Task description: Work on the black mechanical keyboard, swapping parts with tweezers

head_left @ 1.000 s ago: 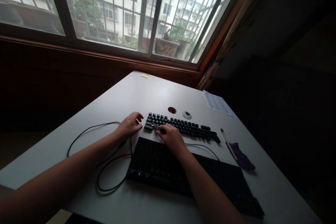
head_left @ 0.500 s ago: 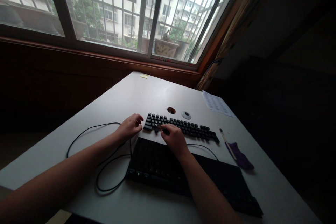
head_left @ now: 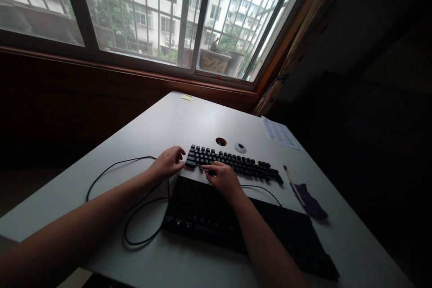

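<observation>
Loose black keycaps (head_left: 229, 158) lie in keyboard-like rows across the white table. At their left end is my left hand (head_left: 170, 162), fingers loosely curled and apart, with nothing visible in it. My right hand (head_left: 222, 177) is over the lower left rows, its thumb and fingers closed round a small dark thing (head_left: 209, 172) with a pale, thin tip. The fingers hide most of it, and I cannot tell its kind. Below my right wrist lies a black keyboard (head_left: 270, 225), its surface mostly in deep shadow; my right forearm crosses it.
A black cable (head_left: 126, 229) loops on the table (head_left: 141, 135) at the left. To the right, a brush (head_left: 293, 184) rests on a purple cloth (head_left: 312, 202). Farther back are a paper sheet (head_left: 281, 132), a round hole (head_left: 221, 142), a round grey cover (head_left: 240, 147) and a yellow note (head_left: 186, 97).
My right fingertips have shifted slightly down, over the spot where a keycap sat just below the rows. That keycap no longer shows clearly. My left hand has barely moved.
</observation>
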Demonstrator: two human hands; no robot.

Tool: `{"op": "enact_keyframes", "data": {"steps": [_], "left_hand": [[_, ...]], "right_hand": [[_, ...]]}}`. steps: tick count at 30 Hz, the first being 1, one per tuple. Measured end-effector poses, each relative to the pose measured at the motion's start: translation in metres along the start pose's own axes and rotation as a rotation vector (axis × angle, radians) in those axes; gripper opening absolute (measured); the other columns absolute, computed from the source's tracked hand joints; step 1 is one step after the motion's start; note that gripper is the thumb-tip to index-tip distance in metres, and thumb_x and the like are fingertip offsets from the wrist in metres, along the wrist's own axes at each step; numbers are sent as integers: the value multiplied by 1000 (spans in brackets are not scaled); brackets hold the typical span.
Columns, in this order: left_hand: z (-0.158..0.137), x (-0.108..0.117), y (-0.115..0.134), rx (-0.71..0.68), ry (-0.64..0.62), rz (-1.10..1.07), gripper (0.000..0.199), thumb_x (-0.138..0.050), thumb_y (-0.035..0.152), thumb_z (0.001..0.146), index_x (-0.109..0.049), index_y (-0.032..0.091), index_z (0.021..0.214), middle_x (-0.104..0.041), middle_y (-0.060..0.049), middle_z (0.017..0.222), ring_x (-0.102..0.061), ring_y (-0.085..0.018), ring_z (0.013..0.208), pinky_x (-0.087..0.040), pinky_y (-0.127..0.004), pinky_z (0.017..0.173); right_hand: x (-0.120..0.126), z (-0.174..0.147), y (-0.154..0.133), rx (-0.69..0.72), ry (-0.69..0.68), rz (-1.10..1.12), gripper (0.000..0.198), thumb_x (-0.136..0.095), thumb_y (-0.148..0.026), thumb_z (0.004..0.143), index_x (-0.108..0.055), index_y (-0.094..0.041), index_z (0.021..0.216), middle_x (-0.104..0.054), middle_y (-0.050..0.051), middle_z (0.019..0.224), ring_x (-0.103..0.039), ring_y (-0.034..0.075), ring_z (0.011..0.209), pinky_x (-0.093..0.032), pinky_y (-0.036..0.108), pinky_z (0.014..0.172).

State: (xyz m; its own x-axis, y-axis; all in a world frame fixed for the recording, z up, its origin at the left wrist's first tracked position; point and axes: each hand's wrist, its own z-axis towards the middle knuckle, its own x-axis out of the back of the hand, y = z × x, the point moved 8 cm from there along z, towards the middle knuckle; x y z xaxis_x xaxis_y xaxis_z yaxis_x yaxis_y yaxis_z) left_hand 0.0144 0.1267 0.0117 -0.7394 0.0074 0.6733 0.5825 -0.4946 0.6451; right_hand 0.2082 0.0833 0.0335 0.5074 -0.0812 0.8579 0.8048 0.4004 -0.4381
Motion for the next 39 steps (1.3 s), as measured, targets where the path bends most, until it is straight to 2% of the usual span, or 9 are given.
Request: {"op": "enact_keyframes", "data": {"steps": [6, 13, 24, 39], "left_hand": [[-1, 1, 1, -2, -2, 1, 24, -59, 17, 77, -59, 18, 101, -63, -3, 85, -62, -18, 76, -51, -28, 68], [0, -1, 2, -4, -26, 9, 27, -66, 20, 76, -59, 18, 102, -65, -2, 84, -61, -17, 73, -50, -28, 68], [-3, 0, 12, -33, -44, 54, 24, -66, 21, 79, -59, 19, 101, -68, -1, 80, -61, -18, 72, -47, -28, 69], [-3, -3, 10, -51, -53, 54, 24, -65, 18, 79, -60, 21, 103, -70, -1, 83, -63, -17, 72, -48, -27, 68]], "right_hand": [[-3, 1, -2, 23, -7, -15, 29, -66, -20, 85, -77, -28, 111, -72, 3, 92, -67, 18, 75, -52, 29, 75], [7, 0, -1, 36, 85, 74, 32, -64, -17, 86, -75, -27, 114, -69, 3, 94, -68, 18, 84, -54, 30, 79], [-3, -1, -5, 85, 8, 72, 29, -66, -18, 86, -75, -29, 111, -70, 3, 108, -69, 18, 91, -55, 30, 84], [-5, -1, -6, 88, -11, 79, 30, -65, -20, 88, -73, -29, 115, -69, 3, 111, -70, 18, 92, -56, 30, 85]]}}
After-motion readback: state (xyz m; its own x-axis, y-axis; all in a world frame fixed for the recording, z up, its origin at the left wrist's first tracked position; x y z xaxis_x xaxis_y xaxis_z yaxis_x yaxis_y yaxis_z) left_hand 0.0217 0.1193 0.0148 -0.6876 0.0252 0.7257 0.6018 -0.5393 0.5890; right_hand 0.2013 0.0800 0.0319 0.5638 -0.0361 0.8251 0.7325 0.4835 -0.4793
